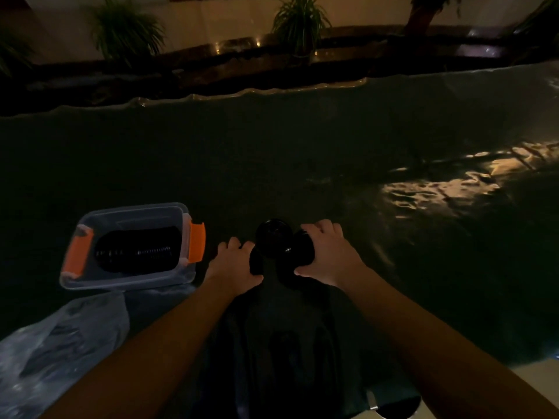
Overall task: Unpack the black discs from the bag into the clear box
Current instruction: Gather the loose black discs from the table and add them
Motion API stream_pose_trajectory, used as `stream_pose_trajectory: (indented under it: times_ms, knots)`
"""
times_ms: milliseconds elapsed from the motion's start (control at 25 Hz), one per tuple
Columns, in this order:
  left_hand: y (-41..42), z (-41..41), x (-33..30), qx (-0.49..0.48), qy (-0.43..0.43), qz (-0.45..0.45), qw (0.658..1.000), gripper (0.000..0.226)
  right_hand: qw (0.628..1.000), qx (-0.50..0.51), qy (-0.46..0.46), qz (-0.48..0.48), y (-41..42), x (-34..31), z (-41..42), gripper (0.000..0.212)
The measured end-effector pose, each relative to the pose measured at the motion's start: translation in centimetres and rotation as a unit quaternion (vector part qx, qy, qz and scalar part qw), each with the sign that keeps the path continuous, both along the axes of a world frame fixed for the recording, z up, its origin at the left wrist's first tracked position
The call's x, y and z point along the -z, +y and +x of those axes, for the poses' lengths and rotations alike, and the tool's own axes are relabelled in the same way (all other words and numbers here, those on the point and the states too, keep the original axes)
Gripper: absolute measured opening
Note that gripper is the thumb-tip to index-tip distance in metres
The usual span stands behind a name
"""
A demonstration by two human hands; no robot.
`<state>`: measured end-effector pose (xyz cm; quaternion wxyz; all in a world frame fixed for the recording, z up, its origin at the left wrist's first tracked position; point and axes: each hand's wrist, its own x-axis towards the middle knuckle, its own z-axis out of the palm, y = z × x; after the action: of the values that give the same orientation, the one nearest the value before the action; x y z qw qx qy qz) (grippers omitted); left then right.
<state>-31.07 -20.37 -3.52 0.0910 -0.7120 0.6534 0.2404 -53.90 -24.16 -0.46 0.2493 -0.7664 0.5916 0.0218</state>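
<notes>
Gripping black discs (273, 237) with both hands near the middle of a dark covered counter (302, 146). The left hand (237, 263) is curling its fingers and thumb around a small black disc, clamped on it. The right hand (328, 255) is closing over another black disc from the right side, fingers wrapped on top, thumb below. One more round disc is sitting between and just beyond the two hands, touching or nearly touching the held ones; light is too dim to tell which. A dark bag-like shape is lying under and in front of the hands, edges unclear.

The clear box (130, 246) is sitting to the left of the left hand, just beside it, lid off, with orange latches (196, 246) on both short ends. A row of black discs is already lying inside the box, stacked on edge. A crumpled clear plastic bag (60, 343) is lying at the near left, touching the box's near corner, partly hidden by the left forearm.

Potted plants (298, 19) are standing along a ledge beyond the counter's far edge. A bright reflection (438, 189) is showing on the wrinkled counter cover at right. Nothing is lying between the hands and the box.
</notes>
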Motion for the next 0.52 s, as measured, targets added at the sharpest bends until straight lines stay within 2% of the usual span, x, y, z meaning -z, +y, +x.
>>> stream_pose_trajectory:
  times_ms: [200, 520]
  knots:
    - [-2.9, 0.6, -2.3, 0.014, 0.032, -0.1, 0.994, 0.088, 0.999, -0.008, 0.027, 0.03, 0.5, 1.6, 3.1, 0.109]
    - [-6.5, -0.7, -2.5, 0.085, 0.04, -0.041, 0.995, 0.097, 0.997, 0.035, 0.051, 0.05, 2.2, 4.6, 3.4, 0.125]
